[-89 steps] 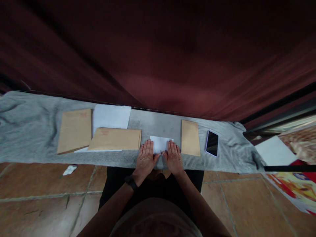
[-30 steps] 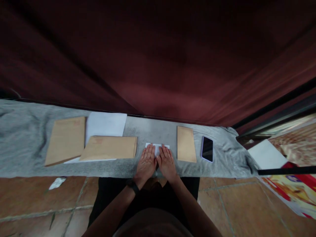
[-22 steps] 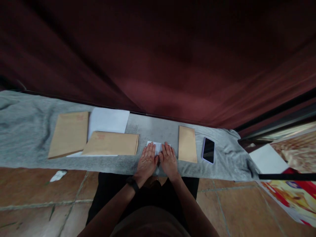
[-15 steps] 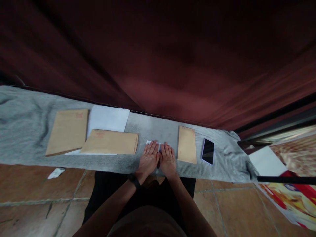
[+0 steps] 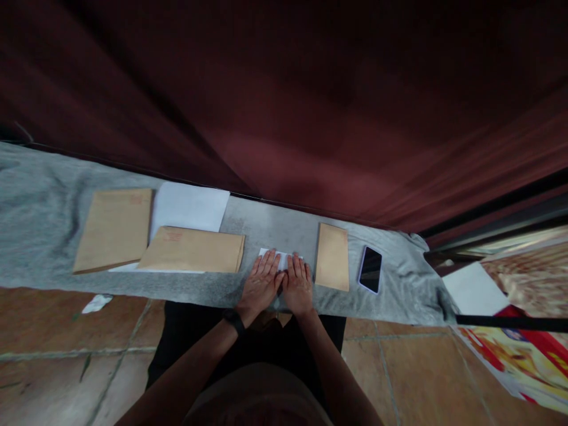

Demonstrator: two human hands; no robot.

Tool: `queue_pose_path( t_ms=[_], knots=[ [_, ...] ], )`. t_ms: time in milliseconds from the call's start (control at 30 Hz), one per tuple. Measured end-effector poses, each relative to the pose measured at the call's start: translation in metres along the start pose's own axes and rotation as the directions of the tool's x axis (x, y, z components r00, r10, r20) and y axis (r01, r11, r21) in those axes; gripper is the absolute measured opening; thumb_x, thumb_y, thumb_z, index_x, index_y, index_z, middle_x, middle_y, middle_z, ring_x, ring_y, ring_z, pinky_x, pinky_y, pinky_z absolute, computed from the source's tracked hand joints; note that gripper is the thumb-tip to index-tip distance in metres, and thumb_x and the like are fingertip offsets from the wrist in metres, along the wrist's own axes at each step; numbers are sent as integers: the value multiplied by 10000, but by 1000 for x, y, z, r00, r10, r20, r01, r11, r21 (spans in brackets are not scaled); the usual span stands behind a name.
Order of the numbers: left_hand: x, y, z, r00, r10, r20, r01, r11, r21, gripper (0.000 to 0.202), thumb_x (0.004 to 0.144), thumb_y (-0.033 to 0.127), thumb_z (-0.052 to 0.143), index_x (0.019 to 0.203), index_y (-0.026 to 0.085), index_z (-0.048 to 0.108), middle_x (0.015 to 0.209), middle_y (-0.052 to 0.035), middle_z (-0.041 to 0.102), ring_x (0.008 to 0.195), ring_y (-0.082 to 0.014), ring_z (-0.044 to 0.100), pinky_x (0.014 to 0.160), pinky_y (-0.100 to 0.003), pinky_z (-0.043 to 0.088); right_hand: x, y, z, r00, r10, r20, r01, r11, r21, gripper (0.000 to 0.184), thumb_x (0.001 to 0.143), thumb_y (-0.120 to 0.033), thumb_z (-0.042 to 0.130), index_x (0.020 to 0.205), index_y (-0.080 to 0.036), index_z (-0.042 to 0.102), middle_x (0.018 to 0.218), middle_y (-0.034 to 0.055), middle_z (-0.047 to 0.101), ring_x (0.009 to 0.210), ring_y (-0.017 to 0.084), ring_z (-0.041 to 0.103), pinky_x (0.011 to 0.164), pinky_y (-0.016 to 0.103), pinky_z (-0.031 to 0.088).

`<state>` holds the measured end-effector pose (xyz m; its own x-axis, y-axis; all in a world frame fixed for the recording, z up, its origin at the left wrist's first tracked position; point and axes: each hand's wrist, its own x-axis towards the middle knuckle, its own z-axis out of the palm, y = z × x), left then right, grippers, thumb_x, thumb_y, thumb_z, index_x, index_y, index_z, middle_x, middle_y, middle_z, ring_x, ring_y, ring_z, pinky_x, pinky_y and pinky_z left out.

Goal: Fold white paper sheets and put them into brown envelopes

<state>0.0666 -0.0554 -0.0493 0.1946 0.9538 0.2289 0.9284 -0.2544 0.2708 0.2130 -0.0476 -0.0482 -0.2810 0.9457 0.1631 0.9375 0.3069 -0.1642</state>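
A folded white paper [image 5: 281, 258] lies on a grey cloth [image 5: 39, 231] spread on the floor. My left hand [image 5: 260, 284] and my right hand [image 5: 297, 284] lie flat on the paper, side by side, fingers stretched out and thumbs nearly touching. Only the paper's far edge shows beyond my fingertips. A black band sits on my left wrist. A small brown envelope [image 5: 332, 264] lies just right of my right hand. A long brown envelope [image 5: 191, 250] lies just left of my left hand.
A further brown envelope [image 5: 114, 228] and a white sheet [image 5: 189, 206] lie on the cloth at left. A dark phone [image 5: 370, 269] rests right of the small envelope. A dark red curtain [image 5: 284, 106] hangs behind. A paper scrap [image 5: 96, 303] lies on the tiles; white paper [image 5: 474, 287] at right.
My hands have drawn together over the folded paper and now cover more of it. The view has shifted slightly; the envelopes and phone have stayed where they were.
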Motion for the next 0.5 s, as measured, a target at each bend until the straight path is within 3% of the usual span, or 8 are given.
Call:
queue_pose_path(
  t_ms=[167, 333, 500],
  knots=[
    [0, 0, -2, 999, 6, 42, -7, 1000, 19, 554, 1029, 267, 398, 1578, 207, 441, 1687, -140, 326, 1573, -288, 286, 1286, -521, 242, 1, -3, -3, 999, 27, 16, -29, 996, 86, 514, 1095, -253, 316, 1565, -89, 442, 1643, 156, 411, 1554, 241, 318, 1272, 476, 257],
    [-2, -1, -3, 996, 21, 84, -23, 999, 29, 620, 984, 162, 374, 1604, 147, 381, 1696, -159, 296, 1590, -275, 237, 1299, -512, 216, 5, -17, -1, 998, -51, 29, 45, 984, 175, 528, 1109, -318, 317, 1582, -106, 415, 1635, 154, 423, 1551, 221, 333, 1272, 466, 282],
    [-1, 1, -3, 996, 16, 87, -17, 1000, 22, 619, 984, 165, 358, 1600, 117, 380, 1689, -163, 317, 1589, -274, 241, 1300, -505, 219, 4, -18, 0, 999, -38, 14, 35, 986, 161, 532, 1116, -347, 292, 1591, -138, 409, 1653, 129, 399, 1556, 229, 326, 1274, 479, 260]
  ],
)
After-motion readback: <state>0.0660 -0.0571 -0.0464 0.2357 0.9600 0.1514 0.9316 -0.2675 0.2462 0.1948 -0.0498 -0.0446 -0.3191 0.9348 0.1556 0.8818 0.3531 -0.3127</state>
